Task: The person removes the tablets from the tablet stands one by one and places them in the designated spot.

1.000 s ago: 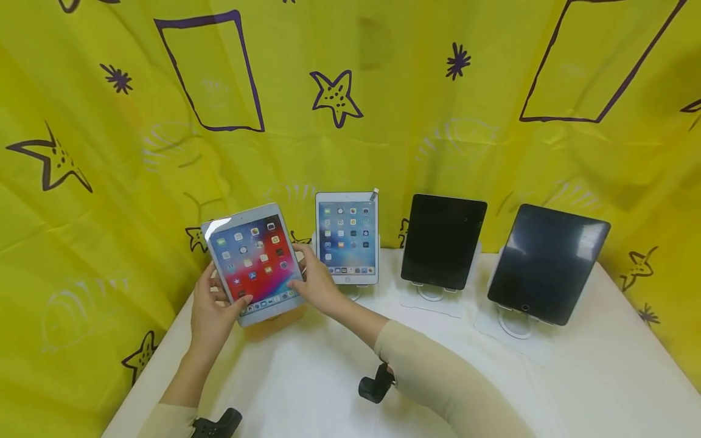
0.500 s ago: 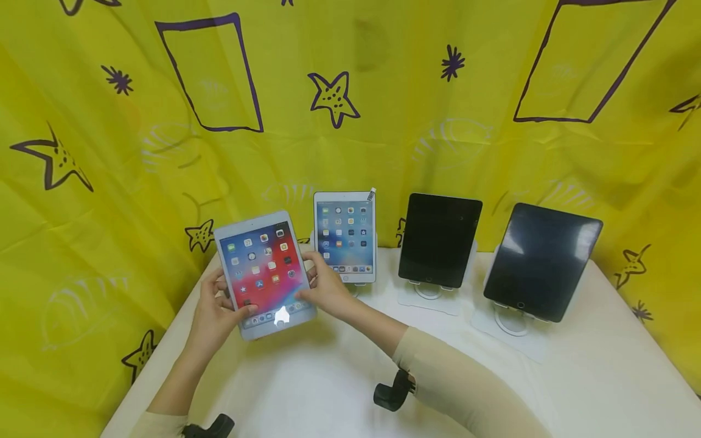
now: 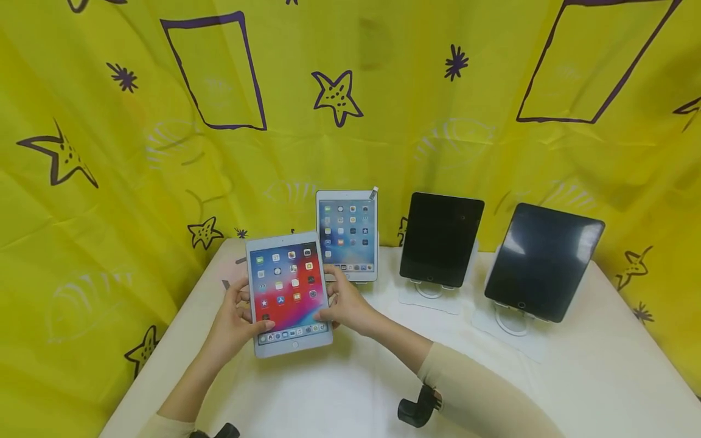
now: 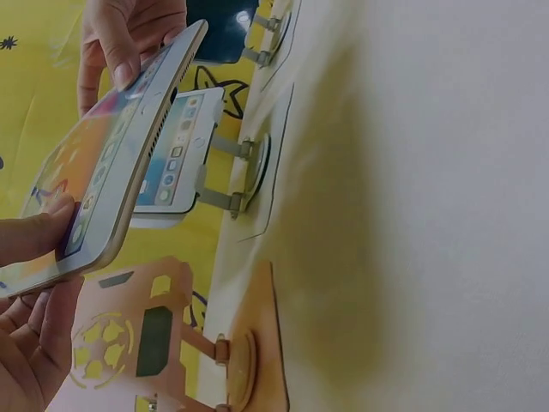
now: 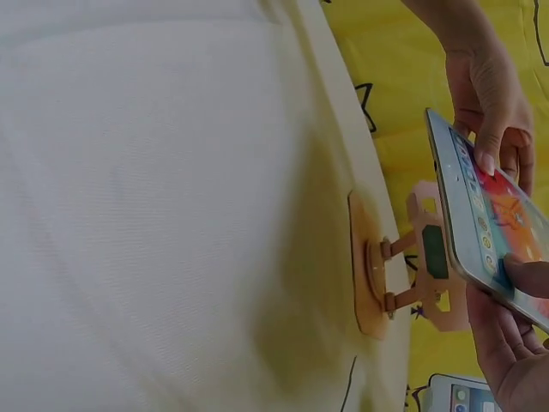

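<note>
A white tablet [image 3: 287,292] with a lit red-and-blue home screen is held up in the air by both hands. My left hand [image 3: 235,325] grips its left edge near the lower corner, thumb on the front. On the opposite edge, my right hand [image 3: 350,304] holds it the same way, fingers behind. Behind the tablet stands a rose-gold folding stand [image 4: 176,335] with cut-outs, bearing nothing. The wrist views show the tablet apart from this stand, which it mostly hides in the head view.
Another white tablet [image 3: 347,231] with a lit screen leans on a stand at the back. To its right, a black tablet [image 3: 440,240] and a second black tablet [image 3: 544,261] rest on stands, screens dark. A yellow curtain [image 3: 405,152] hangs behind the white table [image 3: 350,377].
Both hands have carried the white tablet rightward and toward the person, away from the rose-gold stand. It has turned more upright. The other tablets stay where they were.
</note>
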`<state>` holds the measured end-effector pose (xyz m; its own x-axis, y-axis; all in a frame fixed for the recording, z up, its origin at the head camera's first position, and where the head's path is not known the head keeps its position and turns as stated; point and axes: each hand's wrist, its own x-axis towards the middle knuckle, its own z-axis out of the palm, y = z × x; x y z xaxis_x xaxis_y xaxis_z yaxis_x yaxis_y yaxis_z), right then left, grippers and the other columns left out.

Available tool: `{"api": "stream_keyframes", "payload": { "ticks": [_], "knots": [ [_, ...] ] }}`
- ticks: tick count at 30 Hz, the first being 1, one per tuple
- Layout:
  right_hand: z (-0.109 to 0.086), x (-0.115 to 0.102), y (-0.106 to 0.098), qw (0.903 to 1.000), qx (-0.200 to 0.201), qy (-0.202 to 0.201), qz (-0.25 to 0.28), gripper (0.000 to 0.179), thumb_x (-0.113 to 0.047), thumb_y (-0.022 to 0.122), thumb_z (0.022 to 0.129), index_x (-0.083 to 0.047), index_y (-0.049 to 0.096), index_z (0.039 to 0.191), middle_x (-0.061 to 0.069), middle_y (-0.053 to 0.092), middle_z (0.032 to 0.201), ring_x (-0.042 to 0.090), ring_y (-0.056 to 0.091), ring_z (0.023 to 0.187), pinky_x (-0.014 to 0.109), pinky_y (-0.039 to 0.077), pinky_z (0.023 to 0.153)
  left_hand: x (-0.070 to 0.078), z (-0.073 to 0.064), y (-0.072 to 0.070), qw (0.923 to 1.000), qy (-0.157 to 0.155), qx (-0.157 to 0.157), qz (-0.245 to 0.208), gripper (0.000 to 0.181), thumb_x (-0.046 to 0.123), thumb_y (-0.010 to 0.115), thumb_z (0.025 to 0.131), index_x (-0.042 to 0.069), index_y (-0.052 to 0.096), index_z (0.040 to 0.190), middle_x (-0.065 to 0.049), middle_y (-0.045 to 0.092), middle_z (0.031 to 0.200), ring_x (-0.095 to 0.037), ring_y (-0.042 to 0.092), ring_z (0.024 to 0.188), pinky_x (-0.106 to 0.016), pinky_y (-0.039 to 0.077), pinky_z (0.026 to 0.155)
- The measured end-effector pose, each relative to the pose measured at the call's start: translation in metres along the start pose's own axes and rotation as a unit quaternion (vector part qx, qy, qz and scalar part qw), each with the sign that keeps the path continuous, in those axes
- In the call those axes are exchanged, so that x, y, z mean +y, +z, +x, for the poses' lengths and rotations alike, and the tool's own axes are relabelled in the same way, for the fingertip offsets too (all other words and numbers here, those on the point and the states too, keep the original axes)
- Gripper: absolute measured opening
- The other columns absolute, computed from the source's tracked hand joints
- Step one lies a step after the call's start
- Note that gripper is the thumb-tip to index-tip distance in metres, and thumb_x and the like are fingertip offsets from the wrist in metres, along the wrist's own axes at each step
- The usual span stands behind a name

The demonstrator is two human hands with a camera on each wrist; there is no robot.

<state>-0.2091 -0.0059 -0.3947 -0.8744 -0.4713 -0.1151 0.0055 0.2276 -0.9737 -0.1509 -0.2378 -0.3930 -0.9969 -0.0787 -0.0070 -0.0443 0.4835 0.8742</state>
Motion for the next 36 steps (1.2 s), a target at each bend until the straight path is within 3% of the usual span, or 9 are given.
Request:
{"api": "stream_keyframes", "payload": {
  "ticks": [9,21,29,36],
  "knots": [
    [-0.020,0.017,-0.007,0.9991,0.021,0.025,0.029,0.083,-0.001,0.077,0.075,-0.015,0.028,0.141,0.014,0.053,0.098,0.019,0.065,0.077,0.037,0.057,0.056,-0.002,-0.002,0.016,0.9995,-0.014,-0.029,0.005,0.089,0.005,0.079,0.074,0.004,0.023,0.142,-0.016,0.045,0.110,-0.021,0.060,0.083,-0.029,0.056,0.073],
    [-0.046,0.030,-0.010,0.9977,0.022,0.060,0.024,0.084,-0.002,0.078,0.074,-0.013,0.028,0.140,0.012,0.052,0.093,0.018,0.063,0.073,0.037,0.056,0.055,-0.004,-0.017,0.033,0.9980,-0.043,-0.046,-0.009,0.091,0.009,0.083,0.069,0.008,0.030,0.143,-0.013,0.047,0.105,-0.019,0.056,0.068,-0.027,0.056,0.061],
    [-0.060,0.043,-0.008,0.9962,0.022,0.083,0.014,0.086,0.003,0.079,0.069,-0.007,0.029,0.139,0.011,0.053,0.083,0.015,0.060,0.061,0.032,0.053,0.047,-0.018,-0.028,0.046,0.9942,-0.053,-0.080,-0.048,0.093,0.004,0.085,0.064,0.006,0.033,0.140,-0.013,0.046,0.098,-0.017,0.053,0.058,-0.027,0.053,0.053],
    [-0.067,0.051,-0.002,0.9947,0.010,0.099,0.026,0.084,0.008,0.077,0.067,-0.003,0.031,0.136,0.009,0.053,0.080,0.014,0.057,0.057,0.029,0.051,0.044,-0.029,-0.037,0.045,0.9901,-0.042,-0.121,-0.057,0.094,0.005,0.085,0.064,-0.003,0.029,0.139,-0.014,0.046,0.099,-0.015,0.050,0.055,-0.027,0.051,0.049]
  ]
}}
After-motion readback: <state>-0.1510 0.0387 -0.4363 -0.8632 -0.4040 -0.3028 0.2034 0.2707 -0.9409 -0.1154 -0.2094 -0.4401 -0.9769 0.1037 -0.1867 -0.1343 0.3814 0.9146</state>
